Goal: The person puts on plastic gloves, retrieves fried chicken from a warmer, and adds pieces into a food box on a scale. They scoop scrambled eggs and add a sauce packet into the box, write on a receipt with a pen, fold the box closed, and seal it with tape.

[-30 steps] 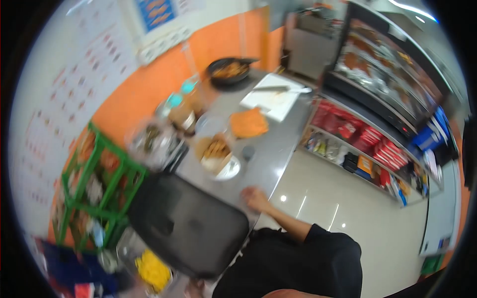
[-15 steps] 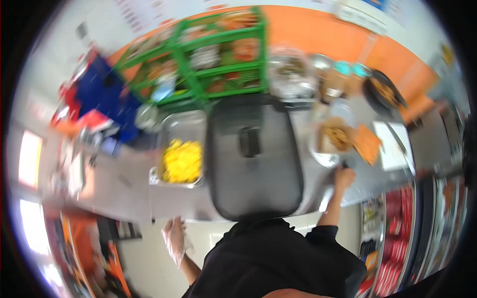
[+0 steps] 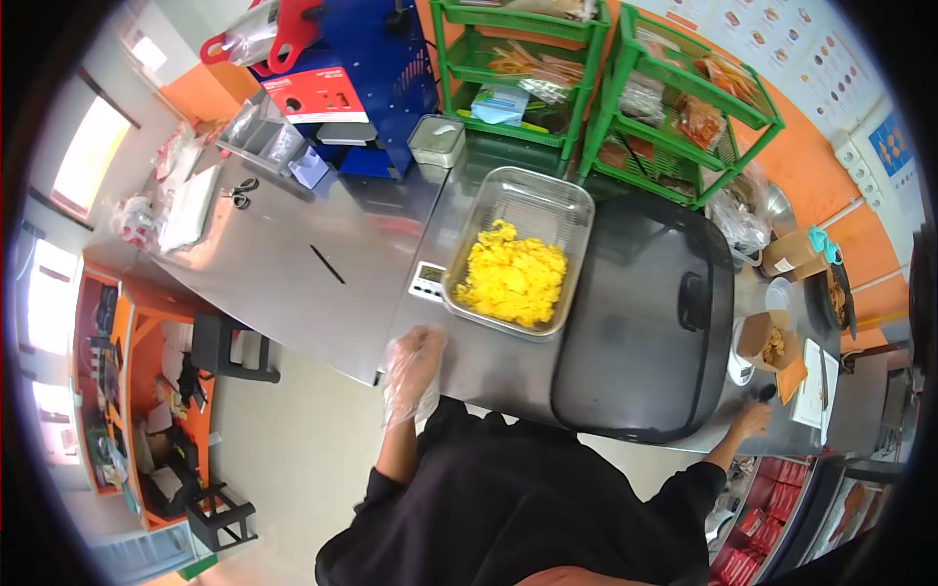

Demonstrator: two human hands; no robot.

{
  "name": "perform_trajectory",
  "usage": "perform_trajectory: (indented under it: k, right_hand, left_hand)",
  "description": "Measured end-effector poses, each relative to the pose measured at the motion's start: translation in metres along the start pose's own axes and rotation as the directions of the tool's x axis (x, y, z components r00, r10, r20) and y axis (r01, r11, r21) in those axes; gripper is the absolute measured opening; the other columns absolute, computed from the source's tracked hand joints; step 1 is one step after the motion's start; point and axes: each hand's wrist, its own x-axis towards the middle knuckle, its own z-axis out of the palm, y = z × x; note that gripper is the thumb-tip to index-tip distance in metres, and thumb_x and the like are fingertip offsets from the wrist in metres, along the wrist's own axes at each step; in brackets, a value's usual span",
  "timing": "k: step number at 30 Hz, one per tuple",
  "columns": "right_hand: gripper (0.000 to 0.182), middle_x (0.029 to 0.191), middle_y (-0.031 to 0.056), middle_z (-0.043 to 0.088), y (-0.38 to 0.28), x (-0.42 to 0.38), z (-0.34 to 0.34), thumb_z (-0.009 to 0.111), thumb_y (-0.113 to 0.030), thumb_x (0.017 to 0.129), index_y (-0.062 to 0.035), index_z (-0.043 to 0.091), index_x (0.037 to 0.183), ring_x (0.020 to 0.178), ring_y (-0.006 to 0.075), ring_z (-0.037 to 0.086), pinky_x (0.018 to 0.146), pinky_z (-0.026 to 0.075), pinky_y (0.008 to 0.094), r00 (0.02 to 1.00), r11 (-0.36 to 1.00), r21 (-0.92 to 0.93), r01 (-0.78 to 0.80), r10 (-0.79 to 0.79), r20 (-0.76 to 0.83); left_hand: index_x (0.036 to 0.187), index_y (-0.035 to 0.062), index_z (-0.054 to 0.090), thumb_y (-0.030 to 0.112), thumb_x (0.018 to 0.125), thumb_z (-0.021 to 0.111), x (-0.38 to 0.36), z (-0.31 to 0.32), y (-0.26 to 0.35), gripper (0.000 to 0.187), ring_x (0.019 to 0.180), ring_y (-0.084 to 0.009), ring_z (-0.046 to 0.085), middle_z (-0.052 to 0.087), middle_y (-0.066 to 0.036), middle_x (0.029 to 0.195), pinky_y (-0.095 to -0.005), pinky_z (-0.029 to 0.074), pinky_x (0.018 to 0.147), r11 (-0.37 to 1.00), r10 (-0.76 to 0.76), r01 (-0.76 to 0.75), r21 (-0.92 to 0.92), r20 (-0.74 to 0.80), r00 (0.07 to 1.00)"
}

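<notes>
My left hand point(image 3: 414, 367), in a clear plastic glove, hangs by the counter's front edge with its fingers curled in and nothing visible in it. Just beyond it are a small white digital timer point(image 3: 428, 280) and a clear rectangular container point(image 3: 528, 190) of yellow scrambled-egg-like food point(image 3: 513, 276). Far to the right, my bare right hand point(image 3: 750, 420) is closed around a utensil with a dark, rounded end point(image 3: 767, 393); its grip part is hidden. Close by are an open brown paper box point(image 3: 754, 337) with brown food, on a white scale point(image 3: 741, 367), and an orange sheet point(image 3: 791, 379).
A large dark lidded pan point(image 3: 645, 322) occupies the counter's middle. Green racks point(image 3: 586, 98) stand behind. Scissors point(image 3: 240, 193) and a black stick point(image 3: 327, 264) lie left. A white cutting board point(image 3: 813, 386) with a knife and a black pan point(image 3: 838, 293) are right.
My view has turned left, so the counter items appear shifted right. My left hand has come up to the counter's edge near the timer. My right hand stays beside the scale, still closed.
</notes>
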Motion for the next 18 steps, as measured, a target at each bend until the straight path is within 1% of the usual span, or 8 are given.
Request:
perform_trajectory:
  k: [2, 4, 5, 9, 11, 14, 15, 18]
  right_hand:
    - [0.020, 0.091, 0.0065, 0.067, 0.006, 0.001, -0.005, 0.052, -0.029, 0.093, -0.0094, 0.056, 0.095, 0.078, 0.0265, 0.068, 0.062, 0.054, 0.0472, 0.979, 0.981, 0.069, -0.184, 0.177, 0.100]
    - [0.022, 0.093, 0.0181, 0.067, 0.023, -0.007, -0.018, 0.048, -0.025, 0.097, -0.0033, 0.048, 0.098, 0.077, 0.0347, 0.069, 0.060, 0.052, 0.0513, 0.857, 0.775, 0.376, -0.508, 0.500, 0.126]
    - [0.026, 0.094, 0.0218, 0.066, 0.020, -0.017, -0.065, 0.048, -0.027, 0.098, -0.0011, 0.046, 0.100, 0.079, 0.0371, 0.068, 0.062, 0.053, 0.0512, 0.836, 0.699, 0.495, -0.516, 0.536, 0.114]
    - [0.042, 0.093, 0.0302, 0.064, -0.017, -0.068, -0.293, 0.053, -0.031, 0.099, 0.0074, 0.043, 0.112, 0.087, 0.0419, 0.066, 0.070, 0.054, 0.0458, 0.771, 0.475, 0.801, -0.364, 0.636, -0.026]
    - [0.044, 0.098, 0.0284, 0.064, -0.048, -0.103, -0.341, 0.059, -0.028, 0.097, 0.0084, 0.045, 0.117, 0.087, 0.0354, 0.066, 0.073, 0.054, 0.0425, 0.798, 0.434, 0.879, -0.197, 0.592, -0.114]
    - [0.031, 0.100, 0.0221, 0.067, -0.143, -0.153, -0.365, 0.059, -0.020, 0.098, 0.0076, 0.058, 0.111, 0.083, 0.0279, 0.066, 0.072, 0.055, 0.0376, 0.832, -0.048, 0.970, 0.238, 0.525, -0.178]
    - [0.029, 0.102, 0.0235, 0.066, -0.169, -0.169, -0.370, 0.059, -0.019, 0.097, 0.0081, 0.058, 0.108, 0.086, 0.0287, 0.066, 0.075, 0.054, 0.0378, 0.893, -0.023, 0.990, 0.137, 0.434, -0.114]
    - [0.027, 0.093, 0.0203, 0.061, -0.207, -0.209, -0.427, 0.057, -0.021, 0.098, 0.0057, 0.058, 0.097, 0.080, 0.0290, 0.059, 0.072, 0.050, 0.0388, 0.975, 0.005, 0.996, 0.085, 0.204, -0.084]
  left_hand:
    - [0.100, -0.0012, 0.069, 0.033, 0.090, 0.061, 0.041, 0.003, -0.021, 0.036, 0.070, -0.0133, 0.063, 0.069, -0.008, 0.077, -0.0294, 0.051, 0.068, 0.996, 0.084, -0.082, -0.040, 0.029, 0.996]
    - [0.101, 0.0006, 0.069, 0.033, 0.091, 0.063, 0.075, 0.006, -0.047, 0.034, 0.068, -0.0106, 0.061, 0.067, -0.006, 0.077, -0.0267, 0.050, 0.067, 0.930, 0.034, 0.119, -0.348, 0.403, 0.915]
    - [0.101, 0.0006, 0.069, 0.033, 0.091, 0.063, 0.080, 0.000, -0.040, 0.034, 0.068, -0.0106, 0.061, 0.067, -0.006, 0.077, -0.0267, 0.050, 0.067, 0.930, 0.030, 0.123, -0.346, 0.404, 0.914]
    - [0.093, 0.0008, 0.067, 0.033, 0.085, 0.066, 0.086, 0.018, -0.046, 0.033, 0.071, -0.0184, 0.066, 0.067, -0.011, 0.075, -0.0330, 0.051, 0.063, 0.938, 0.152, 0.020, -0.347, 0.462, 0.874]
    - [0.102, 0.0031, 0.064, 0.030, 0.081, 0.074, 0.071, 0.015, -0.028, 0.035, 0.073, -0.0182, 0.065, 0.068, -0.009, 0.083, -0.0354, 0.052, 0.063, 0.964, 0.244, -0.210, -0.161, 0.227, 0.943]
    - [0.108, 0.0030, 0.056, 0.032, 0.081, 0.071, 0.069, 0.044, -0.035, 0.042, 0.096, -0.0357, 0.063, 0.062, -0.018, 0.110, -0.0470, 0.050, 0.082, 0.896, 0.436, -0.432, 0.101, -0.019, 0.900]
    - [0.114, 0.0022, 0.055, 0.033, 0.082, 0.069, 0.069, 0.042, -0.039, 0.047, 0.101, -0.0386, 0.060, 0.058, -0.019, 0.117, -0.0490, 0.048, 0.085, 0.835, 0.551, -0.550, 0.024, -0.066, 0.832]
    - [0.113, 0.0041, 0.059, 0.036, 0.080, 0.068, 0.069, 0.028, -0.028, 0.046, 0.100, -0.0381, 0.060, 0.060, -0.019, 0.112, -0.0478, 0.048, 0.087, 0.888, 0.460, -0.457, 0.045, -0.089, 0.884]
